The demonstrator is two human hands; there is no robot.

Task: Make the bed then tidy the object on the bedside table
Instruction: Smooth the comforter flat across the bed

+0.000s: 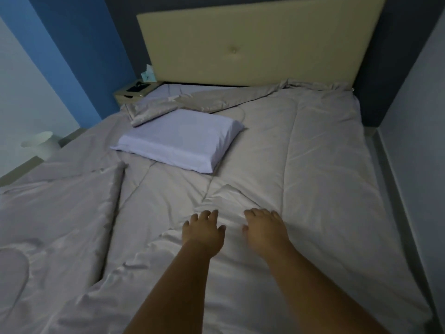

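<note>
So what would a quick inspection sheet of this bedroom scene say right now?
Surface: comforter spread out, wrinkled, with a folded ridge at left.
Job's things: pillow lies flat on the comforter, well short of the headboard; bedside table carries a tissue box and a dark flat object.
Clutter: pale round object beside the bed at left, blurred.
Hands: left hand and right hand rest palm-down on the comforter, holding nothing.
Cables: nothing seen.
Surroundings: blue wall at left, grey wall at right.
</note>
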